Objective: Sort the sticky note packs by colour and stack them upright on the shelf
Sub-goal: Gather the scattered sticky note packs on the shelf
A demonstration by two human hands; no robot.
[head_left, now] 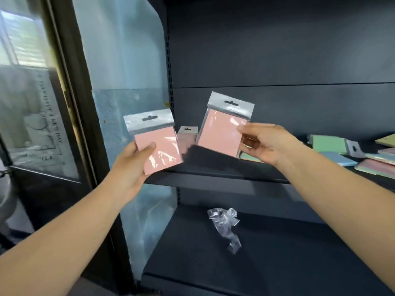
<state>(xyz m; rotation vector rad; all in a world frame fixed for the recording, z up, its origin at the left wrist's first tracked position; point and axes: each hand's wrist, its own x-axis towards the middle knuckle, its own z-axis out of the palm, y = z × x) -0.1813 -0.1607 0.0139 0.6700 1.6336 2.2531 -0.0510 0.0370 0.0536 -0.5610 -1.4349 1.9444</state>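
Note:
Each of my hands holds a pink sticky note pack in a clear sleeve with a silver hang tab. My left hand [133, 161] grips one pink pack [158, 146] by its lower left corner, in front of the shelf's left end. My right hand [265, 144] pinches the second pink pack [222, 131] by its right edge, tilted, above the dark shelf [213, 167]. Another pink pack [187, 137] stands upright at the back of the shelf between the two. Green, blue and pastel packs [342, 150] lie flat in a loose pile at the right.
A crumpled clear plastic wrapper [226, 225] lies on the lower shelf [277, 263]. The shelf's slotted upright [169, 82] and a plastic-covered side panel [119, 60] stand at the left, with a glass door [32, 103] beyond.

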